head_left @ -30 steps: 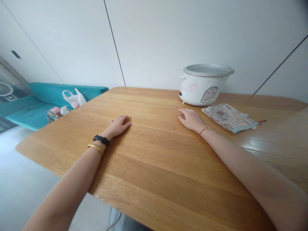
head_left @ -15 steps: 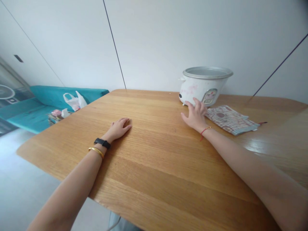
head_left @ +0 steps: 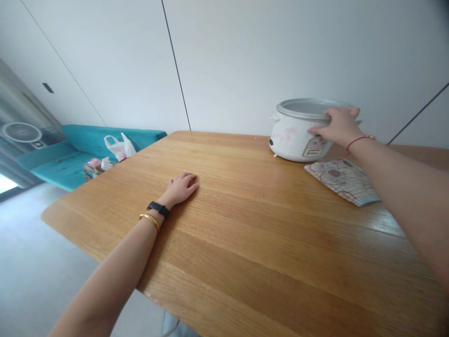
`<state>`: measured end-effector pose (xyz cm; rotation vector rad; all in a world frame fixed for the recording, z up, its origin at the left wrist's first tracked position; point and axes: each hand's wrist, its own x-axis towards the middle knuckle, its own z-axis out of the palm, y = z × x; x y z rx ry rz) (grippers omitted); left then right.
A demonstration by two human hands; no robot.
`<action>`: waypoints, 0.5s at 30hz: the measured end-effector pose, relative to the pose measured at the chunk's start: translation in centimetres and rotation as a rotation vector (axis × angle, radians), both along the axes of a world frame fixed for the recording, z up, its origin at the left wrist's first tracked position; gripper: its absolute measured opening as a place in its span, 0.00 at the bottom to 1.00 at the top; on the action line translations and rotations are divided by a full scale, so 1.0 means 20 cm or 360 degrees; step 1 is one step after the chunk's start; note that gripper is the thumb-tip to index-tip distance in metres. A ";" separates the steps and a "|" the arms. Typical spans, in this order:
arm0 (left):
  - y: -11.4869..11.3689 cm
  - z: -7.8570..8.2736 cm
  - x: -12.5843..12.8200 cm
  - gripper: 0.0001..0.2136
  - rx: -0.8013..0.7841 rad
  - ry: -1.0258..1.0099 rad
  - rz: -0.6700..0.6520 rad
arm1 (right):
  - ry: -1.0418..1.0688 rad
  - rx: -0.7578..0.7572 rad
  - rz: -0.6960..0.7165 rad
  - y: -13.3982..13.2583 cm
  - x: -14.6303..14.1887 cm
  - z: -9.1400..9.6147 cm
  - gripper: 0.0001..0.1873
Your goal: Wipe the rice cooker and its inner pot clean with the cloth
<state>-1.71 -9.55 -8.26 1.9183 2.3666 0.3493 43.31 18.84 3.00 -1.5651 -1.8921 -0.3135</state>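
Observation:
A white rice cooker point(head_left: 293, 137) with a metal rim and no lid stands at the far side of the wooden table point(head_left: 245, 224). My right hand point(head_left: 336, 125) is closed over the cooker's near right rim, fingers curled on the edge. A folded patterned cloth point(head_left: 342, 180) lies on the table just in front of the cooker, under my right forearm. My left hand point(head_left: 181, 188) rests flat on the table at centre left, fingers spread, holding nothing. A black band and a gold bangle sit on that wrist.
A teal sofa point(head_left: 70, 154) at the left carries a white plastic bag point(head_left: 119, 147) and small items. A fan point(head_left: 21, 132) stands behind it. White wall panels back the table. The table's left edge drops to a pale floor.
My right hand lifted off the table, passed the cooker's front and now grips its rim. The left hand stayed put. The view shifted slightly.

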 end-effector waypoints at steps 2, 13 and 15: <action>0.00 0.00 0.01 0.26 -0.0002 0.0020 0.0004 | -0.0062 -0.0050 0.0178 -0.03 -0.04 0.01 0.31; 0.04 -0.01 0.03 0.27 -0.0024 0.0082 0.0077 | 0.0115 -0.0042 0.0408 -0.42 -0.53 -0.01 0.26; 0.03 -0.02 0.04 0.30 0.0030 0.0051 0.0113 | 0.0203 -0.0069 0.0549 -0.49 -0.70 -0.02 0.25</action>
